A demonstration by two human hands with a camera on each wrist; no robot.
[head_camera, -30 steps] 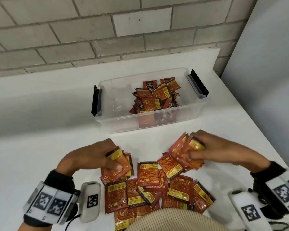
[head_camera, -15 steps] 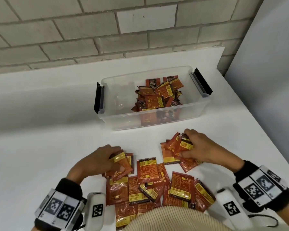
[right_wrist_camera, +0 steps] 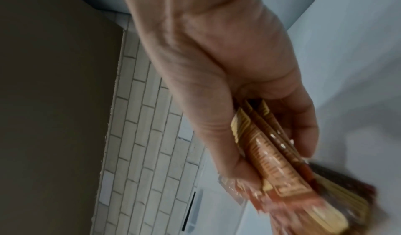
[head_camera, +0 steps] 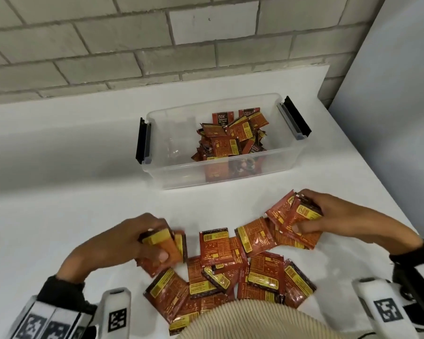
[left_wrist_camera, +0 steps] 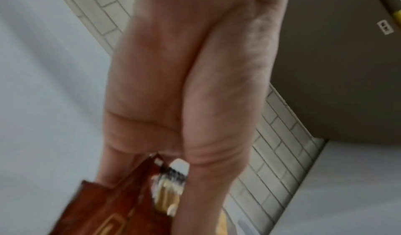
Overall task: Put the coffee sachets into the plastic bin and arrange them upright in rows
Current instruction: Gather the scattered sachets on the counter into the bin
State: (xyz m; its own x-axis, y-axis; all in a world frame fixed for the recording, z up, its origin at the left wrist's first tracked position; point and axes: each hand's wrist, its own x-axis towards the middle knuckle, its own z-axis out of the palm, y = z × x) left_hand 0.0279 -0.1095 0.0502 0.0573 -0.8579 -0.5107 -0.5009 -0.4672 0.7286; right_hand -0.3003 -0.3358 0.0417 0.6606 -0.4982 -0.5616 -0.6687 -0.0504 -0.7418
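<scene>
Several red and yellow coffee sachets (head_camera: 233, 272) lie loose on the white table near me. A clear plastic bin (head_camera: 171, 172) with black latches stands farther back, holding a jumbled heap of sachets (head_camera: 233, 138) on its right side. My left hand (head_camera: 142, 241) grips a small stack of sachets (head_camera: 165, 245) at the left of the pile; the left wrist view shows that stack (left_wrist_camera: 121, 202) between thumb and fingers. At the pile's right my right hand (head_camera: 328, 216) grips another bunch of sachets (head_camera: 294, 216), seen fanned in the right wrist view (right_wrist_camera: 279, 163).
A grey brick wall (head_camera: 132, 45) runs behind the table. A pale panel (head_camera: 397, 118) stands at the right, close to the table's right edge. The bin's left half (head_camera: 171, 143) holds no sachets. A cream sleeve or garment (head_camera: 245, 321) covers the pile's near edge.
My right hand has carried its bunch of sachets a little right and back. The left hand keeps its stack, shifted slightly left over the pile.
</scene>
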